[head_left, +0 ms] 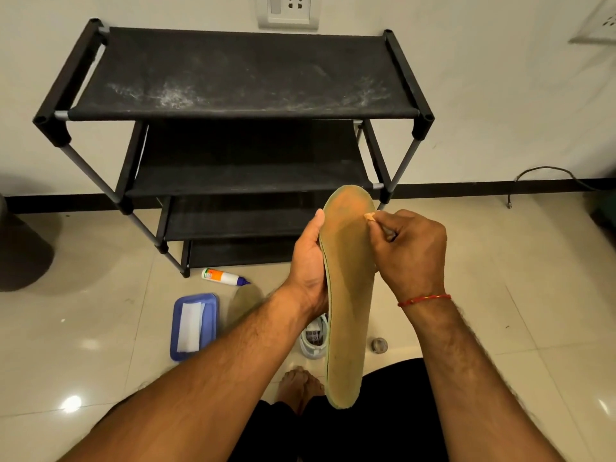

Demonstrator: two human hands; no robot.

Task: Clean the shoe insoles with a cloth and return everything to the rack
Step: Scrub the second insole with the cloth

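Head view, notes left to right. Far left: a dark rounded shape (23,248) on the floor, cut off by the frame edge; I can't tell what it is. Rack (233,71) stands against a pale wall: black fabric shelves on grey tubes with black plastic corner joints, top shelf streaked with whitish dust. In front of its left leg lies a bottle (222,277), white with an orange label and a blue tip, on its side. Nearer me, a blue rectangular tray (210,328) with rounded corners holds a flat white folded cloth (190,323). Just right of it, an olive-tan shape on the tiles, likely a second insole (245,303), partly hidden by my left forearm.

Left hand (310,268) is closed round the insole (350,295), thumb up along its left edge. Insole is raised, toe toward the rack, tan, matte, worn, greenish at the rim. Right hand (410,251) pinches a small tan wad (369,216) against the right edge near the toe. Red thread (425,299) circles that wrist.

Below the insole: a pale shoe (313,338), mostly hidden. Just right: a small round grey cap (379,345). Floor is glossy cream tile with a black skirting; a dark cable (550,170) loops at the wall on the right.
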